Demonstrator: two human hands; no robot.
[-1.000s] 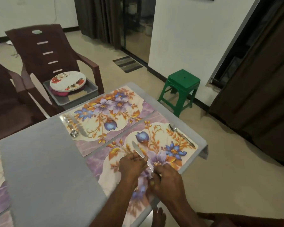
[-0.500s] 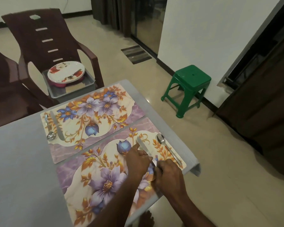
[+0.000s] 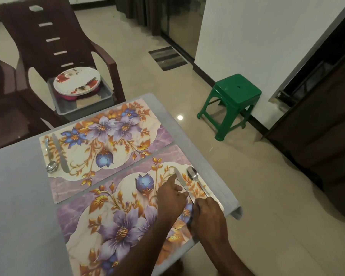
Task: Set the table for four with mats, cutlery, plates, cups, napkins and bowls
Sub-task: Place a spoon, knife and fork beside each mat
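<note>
Steel knife [image 3: 180, 181] under 2 hands (fingers curled)

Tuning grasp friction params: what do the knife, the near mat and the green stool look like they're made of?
Knife: looks like polished steel; silvery, reflective blade, like the spoon beside it.
Near mat: probably laminated plastic or vinyl; thin, lies flat, printed flowers with a slight sheen. Could be coated card.
Green stool: moulded plastic, glossy; uniform colour, one-piece ribbed legs.
</note>
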